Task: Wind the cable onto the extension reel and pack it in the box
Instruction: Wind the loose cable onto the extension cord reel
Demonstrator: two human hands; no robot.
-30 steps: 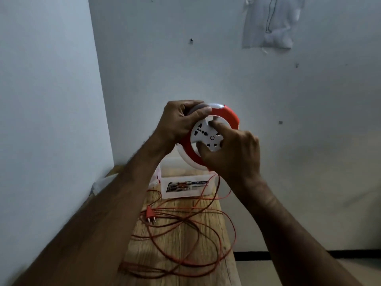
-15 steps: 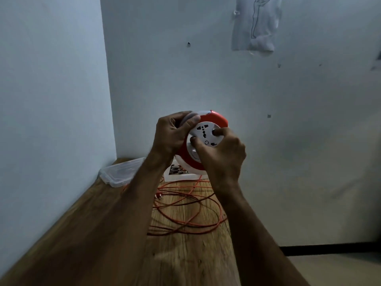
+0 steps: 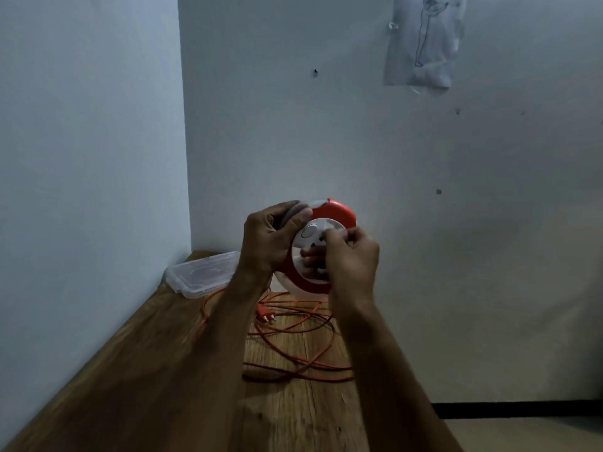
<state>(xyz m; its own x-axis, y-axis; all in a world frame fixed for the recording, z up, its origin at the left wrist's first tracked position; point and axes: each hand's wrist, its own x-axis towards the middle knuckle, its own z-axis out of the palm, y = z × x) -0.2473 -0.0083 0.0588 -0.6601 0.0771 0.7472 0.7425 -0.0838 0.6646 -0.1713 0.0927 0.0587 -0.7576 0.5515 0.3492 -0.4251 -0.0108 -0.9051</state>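
There my left hand (image 3: pixel 266 238) gripped the rim of the red and white extension reel (image 3: pixel 321 246), fingers curled round its upper left edge, holding it up in front of me above the wooden table (image 3: pixel 156 370). My right hand (image 3: pixel 350 262) lay against the reel's white socket face, fingers curled and pinching at it. Below the reel, the orange cable (image 3: pixel 303 347) sprawled in loose loops on the table, its plug (image 3: pixel 266 316) among them. A clear plastic lid (image 3: pixel 204 272) sat further left, by the wall.
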